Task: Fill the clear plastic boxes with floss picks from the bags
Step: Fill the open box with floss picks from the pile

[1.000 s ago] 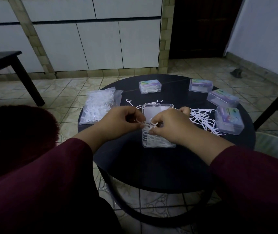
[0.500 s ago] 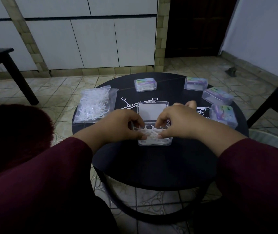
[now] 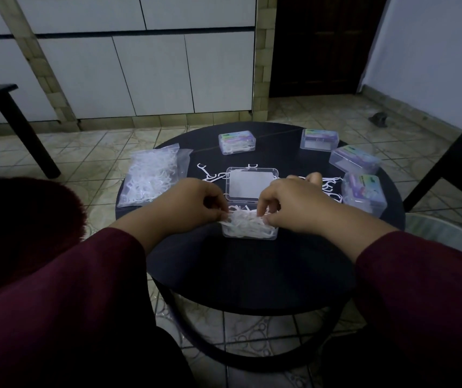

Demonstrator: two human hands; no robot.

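- Open clear box point(image 3: 249, 233) sits mid-surface on the round black surface point(image 3: 252, 275), heaped w/ white floss picks point(image 3: 248, 221); its hinged lid point(image 3: 250, 184) lies flat open just behind it.
- Left hand point(image 3: 193, 204): fingers curled, fingertips point(image 3: 224, 217) pinching picks at the box's left rim.
- Right hand point(image 3: 294, 203): fingers curled, thumb and forefinger nipping picks at the box's right rim; one finger stuck out past the lid's right edge.
- Both hands touch the heap; whether they also touch the box wall, can't tell.
- Bag of floss picks point(image 3: 152, 175) lies left of the open box, near the surface's left edge, overhanging a bit.
- Loose picks point(image 3: 210, 176) scattered just behind-left of the lid; more loose picks point(image 3: 332, 187) right of the lid, partly hidden by the right hand.
- Four closed boxes w/ coloured labels, all behind/right of the open box: one point(image 3: 237, 142) straight behind, one point(image 3: 319, 139) behind-right, one point(image 3: 354, 159) further right, one point(image 3: 364, 193) nearest on the right, close to the surface's edge.
- Dark red sleeves point(image 3: 89, 289) on both arms, near side of the box.
- Tiled floor point(image 3: 89, 152) around; white cabinet fronts point(image 3: 154, 71) far behind the box; dark door point(image 3: 319, 43) behind-right.
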